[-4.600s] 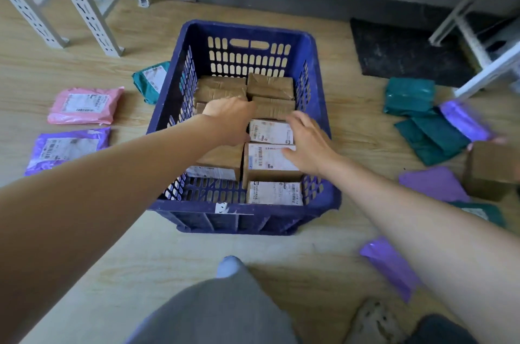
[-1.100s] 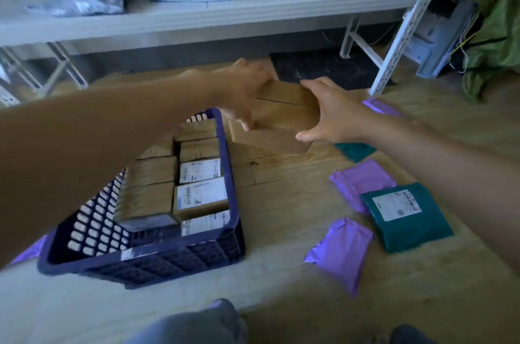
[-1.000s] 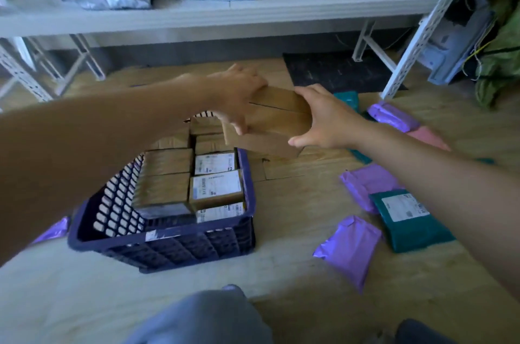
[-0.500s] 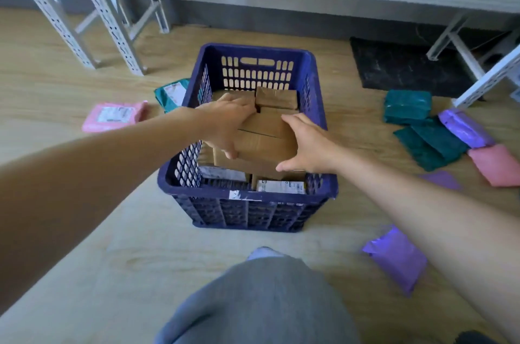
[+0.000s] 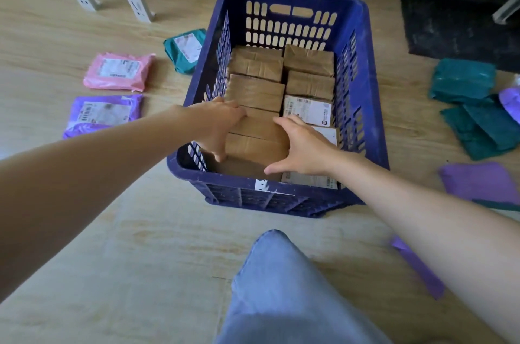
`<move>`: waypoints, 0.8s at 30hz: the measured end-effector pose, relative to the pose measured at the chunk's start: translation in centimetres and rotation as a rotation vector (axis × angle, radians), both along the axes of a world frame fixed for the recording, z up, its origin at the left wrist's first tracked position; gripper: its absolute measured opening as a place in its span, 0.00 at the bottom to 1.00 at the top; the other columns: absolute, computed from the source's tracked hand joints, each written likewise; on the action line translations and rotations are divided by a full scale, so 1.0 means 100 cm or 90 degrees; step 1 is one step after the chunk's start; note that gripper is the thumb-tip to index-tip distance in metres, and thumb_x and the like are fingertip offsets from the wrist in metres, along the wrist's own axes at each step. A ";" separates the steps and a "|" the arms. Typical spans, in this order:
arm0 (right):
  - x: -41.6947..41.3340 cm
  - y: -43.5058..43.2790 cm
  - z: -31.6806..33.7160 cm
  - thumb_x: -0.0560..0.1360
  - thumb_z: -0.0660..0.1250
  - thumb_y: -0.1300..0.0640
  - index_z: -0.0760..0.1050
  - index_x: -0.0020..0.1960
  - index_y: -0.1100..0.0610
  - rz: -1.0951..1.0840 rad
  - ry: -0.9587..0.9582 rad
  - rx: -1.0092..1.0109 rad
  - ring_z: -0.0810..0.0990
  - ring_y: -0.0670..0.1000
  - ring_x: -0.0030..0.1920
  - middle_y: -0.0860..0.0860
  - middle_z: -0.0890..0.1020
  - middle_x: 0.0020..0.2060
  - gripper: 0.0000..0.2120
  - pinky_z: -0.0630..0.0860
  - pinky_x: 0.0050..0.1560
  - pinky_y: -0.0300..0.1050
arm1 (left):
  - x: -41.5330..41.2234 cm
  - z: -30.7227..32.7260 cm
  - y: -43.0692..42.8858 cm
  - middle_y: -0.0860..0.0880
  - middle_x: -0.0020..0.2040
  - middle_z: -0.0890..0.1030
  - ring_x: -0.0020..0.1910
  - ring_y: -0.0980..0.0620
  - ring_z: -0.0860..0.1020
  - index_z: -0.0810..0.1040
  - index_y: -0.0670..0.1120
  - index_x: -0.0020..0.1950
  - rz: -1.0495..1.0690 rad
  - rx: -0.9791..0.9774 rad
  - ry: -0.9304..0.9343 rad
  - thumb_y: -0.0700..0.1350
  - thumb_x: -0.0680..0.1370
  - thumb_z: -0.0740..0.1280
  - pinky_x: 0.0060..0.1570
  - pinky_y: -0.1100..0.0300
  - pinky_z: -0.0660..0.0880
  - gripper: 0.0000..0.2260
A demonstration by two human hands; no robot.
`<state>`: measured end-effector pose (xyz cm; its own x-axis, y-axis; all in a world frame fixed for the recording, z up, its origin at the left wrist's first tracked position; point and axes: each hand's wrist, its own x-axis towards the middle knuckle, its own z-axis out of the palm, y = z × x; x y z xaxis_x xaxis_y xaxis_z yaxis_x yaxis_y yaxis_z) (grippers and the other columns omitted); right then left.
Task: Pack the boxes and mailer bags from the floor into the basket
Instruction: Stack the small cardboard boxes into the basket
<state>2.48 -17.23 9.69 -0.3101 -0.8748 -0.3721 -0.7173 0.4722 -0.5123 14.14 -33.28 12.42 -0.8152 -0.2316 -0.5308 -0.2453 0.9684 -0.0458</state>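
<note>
Both hands are down inside the blue basket (image 5: pixel 367 95), which stands on the wooden floor (image 5: pixel 140 245), and between them they clasp a stack of brown boxes (image 5: pixel 257 136) at the near left corner. The left hand (image 5: pixel 222 129) curls its fingers over the stack's left edge with the thumb pointing down the near side. The right hand (image 5: pixel 304 146) wraps the right edge, fingers lying along the top and the thumb spread across the near face. Whether the stack already rests on what lies beneath it cannot be told. Farther back the basket holds packed boxes (image 5: pixel 308 62) in two rows, and a labelled box (image 5: pixel 308 111) sits just right of the held stack (its white label facing up). On the floor to the left lie a pink mailer bag (image 5: pixel 119 71), a purple mailer bag (image 5: pixel 104 114) nearer, and a teal mailer bag (image 5: pixel 185 49) just beside the basket wall. To the right, well apart from the basket, are a pile of teal bags (image 5: pixel 472 101) and a purple bag (image 5: pixel 481 180). A black mat (image 5: pixel 455 28) lies at the far right, and a knee in jeans (image 5: pixel 281 287) fills the near foreground.
</note>
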 end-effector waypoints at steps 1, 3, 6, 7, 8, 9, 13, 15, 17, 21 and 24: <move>0.001 -0.003 -0.001 0.63 0.77 0.42 0.53 0.77 0.55 0.008 -0.004 0.001 0.61 0.50 0.72 0.48 0.59 0.73 0.52 0.65 0.69 0.47 | 0.001 -0.003 -0.003 0.48 0.67 0.68 0.63 0.44 0.68 0.60 0.47 0.71 0.003 0.005 -0.016 0.55 0.61 0.78 0.60 0.53 0.69 0.45; 0.001 -0.008 -0.001 0.63 0.77 0.41 0.54 0.77 0.55 0.029 -0.009 0.009 0.63 0.50 0.71 0.48 0.61 0.72 0.51 0.66 0.68 0.46 | 0.002 -0.006 -0.010 0.48 0.64 0.70 0.61 0.45 0.70 0.63 0.48 0.68 0.001 0.007 -0.041 0.57 0.60 0.78 0.58 0.53 0.70 0.42; 0.001 -0.011 -0.005 0.62 0.77 0.40 0.54 0.76 0.55 0.044 -0.021 0.028 0.64 0.50 0.70 0.50 0.62 0.71 0.52 0.65 0.68 0.45 | 0.001 -0.008 -0.013 0.48 0.60 0.71 0.58 0.45 0.70 0.64 0.48 0.65 -0.010 -0.003 -0.067 0.58 0.60 0.77 0.55 0.53 0.71 0.39; 0.001 -0.012 -0.008 0.62 0.77 0.41 0.54 0.76 0.55 0.043 -0.024 0.034 0.64 0.51 0.70 0.50 0.63 0.71 0.52 0.65 0.68 0.45 | 0.000 -0.010 -0.013 0.47 0.60 0.71 0.57 0.45 0.70 0.65 0.48 0.65 -0.020 -0.009 -0.071 0.58 0.60 0.77 0.55 0.53 0.71 0.39; 0.001 -0.012 -0.012 0.62 0.78 0.41 0.54 0.76 0.55 0.043 -0.027 0.041 0.64 0.51 0.70 0.50 0.63 0.70 0.52 0.66 0.68 0.46 | -0.001 -0.013 -0.012 0.47 0.60 0.71 0.58 0.45 0.70 0.65 0.47 0.65 -0.029 -0.014 -0.075 0.58 0.60 0.77 0.55 0.53 0.71 0.39; 0.001 -0.012 -0.016 0.62 0.78 0.41 0.54 0.76 0.55 0.042 -0.029 0.047 0.65 0.51 0.69 0.50 0.64 0.69 0.52 0.67 0.67 0.46 | -0.002 -0.018 -0.010 0.46 0.61 0.70 0.58 0.45 0.70 0.65 0.46 0.65 -0.032 -0.014 -0.078 0.58 0.60 0.77 0.56 0.53 0.71 0.39; 0.001 -0.014 -0.036 0.63 0.78 0.44 0.53 0.76 0.56 0.045 -0.025 0.079 0.67 0.52 0.67 0.51 0.63 0.69 0.51 0.70 0.64 0.48 | -0.003 -0.040 -0.005 0.44 0.63 0.68 0.62 0.43 0.68 0.63 0.43 0.67 -0.018 0.003 -0.081 0.56 0.62 0.78 0.60 0.52 0.69 0.42; 0.000 -0.015 -0.046 0.63 0.78 0.44 0.52 0.76 0.54 0.057 -0.016 0.105 0.67 0.53 0.68 0.51 0.61 0.70 0.52 0.70 0.65 0.51 | -0.002 -0.050 -0.003 0.43 0.65 0.67 0.64 0.43 0.67 0.62 0.42 0.68 -0.017 0.003 -0.082 0.56 0.62 0.78 0.61 0.52 0.69 0.42; -0.001 -0.016 -0.055 0.63 0.77 0.42 0.52 0.76 0.54 0.074 0.011 0.126 0.68 0.54 0.67 0.51 0.62 0.69 0.52 0.71 0.63 0.52 | -0.001 -0.060 -0.002 0.42 0.65 0.65 0.65 0.43 0.66 0.62 0.42 0.68 -0.010 0.005 -0.081 0.55 0.62 0.78 0.60 0.52 0.71 0.42; -0.003 -0.020 -0.061 0.62 0.77 0.39 0.55 0.74 0.55 0.123 0.096 0.136 0.71 0.55 0.63 0.51 0.64 0.66 0.51 0.73 0.56 0.50 | 0.000 -0.077 0.000 0.44 0.64 0.63 0.65 0.43 0.65 0.60 0.42 0.66 0.003 -0.004 -0.071 0.56 0.59 0.79 0.51 0.51 0.73 0.44; -0.005 -0.026 -0.064 0.61 0.77 0.38 0.57 0.73 0.57 0.167 0.139 0.150 0.72 0.55 0.61 0.53 0.65 0.64 0.50 0.73 0.52 0.50 | -0.003 -0.083 -0.001 0.44 0.66 0.62 0.66 0.42 0.65 0.58 0.42 0.67 -0.001 -0.009 -0.076 0.56 0.58 0.80 0.48 0.53 0.72 0.47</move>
<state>1.96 -19.86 3.33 -0.1815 -0.8333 -0.5221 -0.9086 0.3452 -0.2351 13.85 -33.37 4.08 -0.7466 -0.2384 -0.6211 -0.2352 0.9679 -0.0889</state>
